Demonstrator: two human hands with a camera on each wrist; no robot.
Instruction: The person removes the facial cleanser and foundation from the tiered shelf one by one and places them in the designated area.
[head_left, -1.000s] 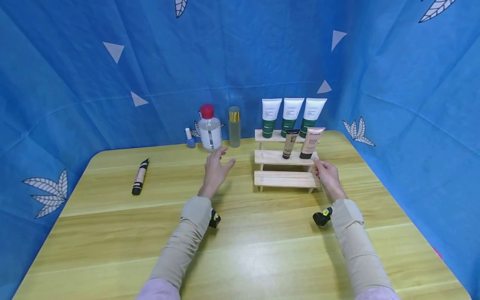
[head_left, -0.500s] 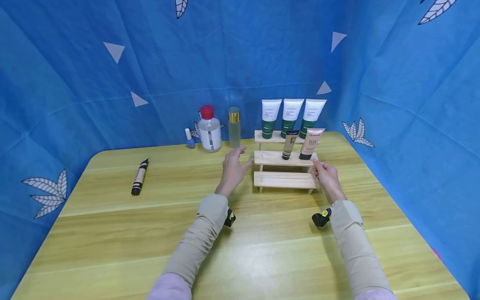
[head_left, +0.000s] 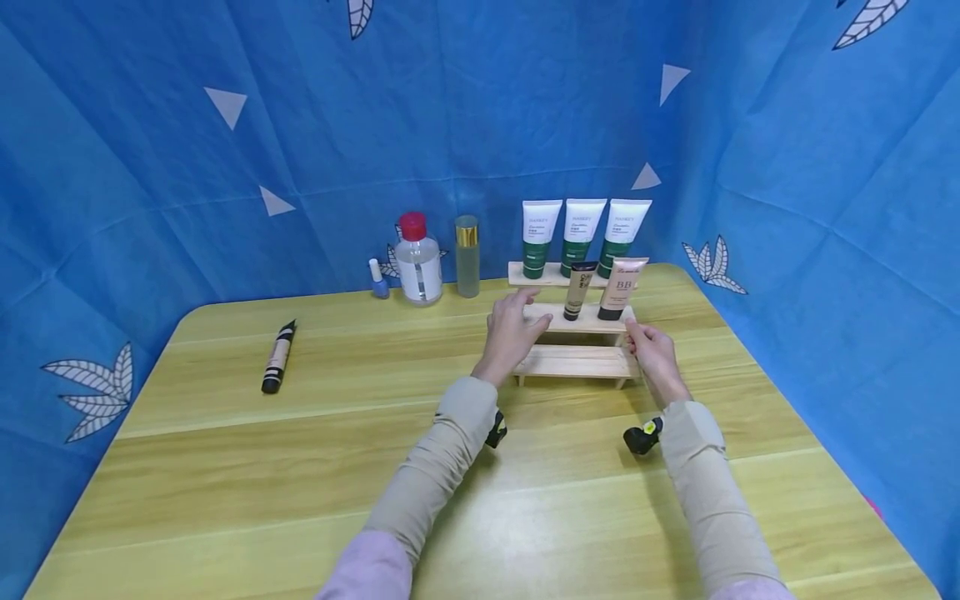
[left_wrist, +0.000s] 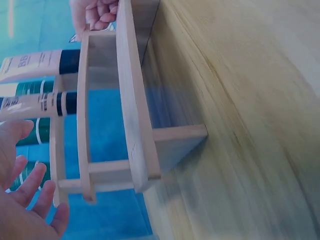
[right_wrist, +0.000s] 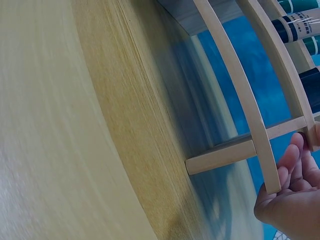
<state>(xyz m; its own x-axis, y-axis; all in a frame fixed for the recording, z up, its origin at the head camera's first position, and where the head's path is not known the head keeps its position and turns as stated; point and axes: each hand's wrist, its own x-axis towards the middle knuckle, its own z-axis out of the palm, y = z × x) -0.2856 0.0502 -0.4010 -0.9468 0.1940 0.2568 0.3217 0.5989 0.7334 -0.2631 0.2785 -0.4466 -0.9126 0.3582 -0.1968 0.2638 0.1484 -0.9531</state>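
Stepped bare-wood rack [head_left: 573,360], smooth slats

Both hands are meeting the wooden rack [head_left: 577,360] on the surface [head_left: 300,467]: the left hand [head_left: 513,332] is reaching its left end, the right hand [head_left: 651,350] is touching its right end. Five tubes are standing on it.

The left hand [head_left: 513,333] hides the wooden rack's [head_left: 577,360] left end; tube labels are unreadably small.

A staged recording booth is suggested by blue patterned cloth [head_left: 525,100] hung around a wooden table [head_left: 225,467] set with cosmetics.
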